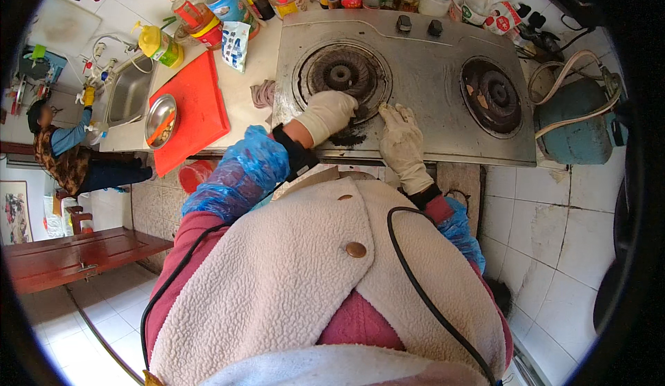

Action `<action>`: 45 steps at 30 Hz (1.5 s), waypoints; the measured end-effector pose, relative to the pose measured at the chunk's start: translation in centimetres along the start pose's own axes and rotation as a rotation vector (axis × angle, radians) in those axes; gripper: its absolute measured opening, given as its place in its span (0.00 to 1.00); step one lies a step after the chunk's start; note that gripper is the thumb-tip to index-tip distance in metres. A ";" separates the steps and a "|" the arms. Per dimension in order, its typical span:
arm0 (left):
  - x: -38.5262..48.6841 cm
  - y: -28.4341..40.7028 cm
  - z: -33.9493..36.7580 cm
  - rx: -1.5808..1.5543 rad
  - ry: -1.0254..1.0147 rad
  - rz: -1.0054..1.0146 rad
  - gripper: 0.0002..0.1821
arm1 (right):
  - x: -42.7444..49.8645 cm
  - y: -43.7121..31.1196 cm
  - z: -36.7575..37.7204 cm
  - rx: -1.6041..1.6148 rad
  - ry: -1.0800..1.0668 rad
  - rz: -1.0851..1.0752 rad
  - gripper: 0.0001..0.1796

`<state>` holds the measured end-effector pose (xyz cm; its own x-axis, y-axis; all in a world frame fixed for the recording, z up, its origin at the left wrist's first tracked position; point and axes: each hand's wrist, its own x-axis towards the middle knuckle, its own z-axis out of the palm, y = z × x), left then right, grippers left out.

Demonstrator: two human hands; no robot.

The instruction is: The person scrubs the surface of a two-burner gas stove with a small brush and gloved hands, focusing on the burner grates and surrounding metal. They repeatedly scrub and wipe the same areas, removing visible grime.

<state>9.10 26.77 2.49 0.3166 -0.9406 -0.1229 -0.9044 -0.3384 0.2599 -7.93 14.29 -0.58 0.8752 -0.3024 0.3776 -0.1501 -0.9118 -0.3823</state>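
My left hand point(328, 115), in a pale glove, is bent with curled fingers over the front edge of the left burner point(341, 74); whether it holds anything is hidden. Flat on the steel gas stove point(441, 141) lies my right hand point(403, 141), gloved too, fingers extended and holding nothing. Dark grime point(348, 139) marks the steel between the hands, near the front edge. The right burner point(491, 97) has brownish flakes on it. Two black knobs point(404, 23) stand at the back of the stove. Blue plastic sleeve covers wrap both forearms.
Left of the stove are a crumpled cloth point(263, 95), a salt bag point(235, 46), a red cutting board point(208, 110) and a metal bowl point(161, 121) of food. Bottles and jars line the back. A gas cylinder point(574, 121) stands right. Another person point(65, 152) is by the sink point(131, 92).
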 end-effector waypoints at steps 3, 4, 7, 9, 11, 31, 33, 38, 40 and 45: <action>-0.2 -0.5 -0.4 -0.162 -0.048 0.095 0.12 | 0.0 0.1 0.0 -0.013 -0.034 0.012 0.24; -0.2 -0.6 -0.4 -0.200 -0.119 -0.008 0.12 | 0.0 0.1 0.0 -0.014 -0.062 0.035 0.25; 0.1 -0.1 -0.1 -0.182 0.125 -0.002 0.13 | -0.1 0.2 0.0 -0.028 -0.072 0.009 0.25; 0.5 0.6 0.2 0.026 0.037 0.115 0.13 | -0.1 0.2 0.1 -0.025 -0.077 0.021 0.25; 0.3 0.8 -0.1 0.065 -0.113 0.080 0.13 | -0.1 0.3 0.2 -0.027 -0.050 0.007 0.24; 2.3 2.3 1.2 -0.156 -0.053 0.050 0.11 | -1.5 1.0 1.1 0.161 0.179 0.144 0.19; 2.3 1.8 0.0 -0.212 0.067 -0.009 0.12 | -1.6 1.1 1.2 0.165 0.224 0.140 0.19; 8.0 1.4 -1.0 -0.064 0.263 -0.143 0.10 | -1.3 1.0 1.1 0.176 0.184 0.150 0.19; 10.0 1.9 -0.6 0.143 0.247 -0.108 0.09 | -1.3 1.0 1.0 0.146 0.173 0.114 0.18; 10.5 3.5 -0.3 0.210 0.060 -0.113 0.09 | -1.1 0.9 0.4 0.149 0.094 0.137 0.18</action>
<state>9.36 15.71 2.38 0.4300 -0.8991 -0.0816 -0.8999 -0.4341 0.0417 -8.82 13.94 -1.68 0.8033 -0.4516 0.3882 -0.1889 -0.8115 -0.5530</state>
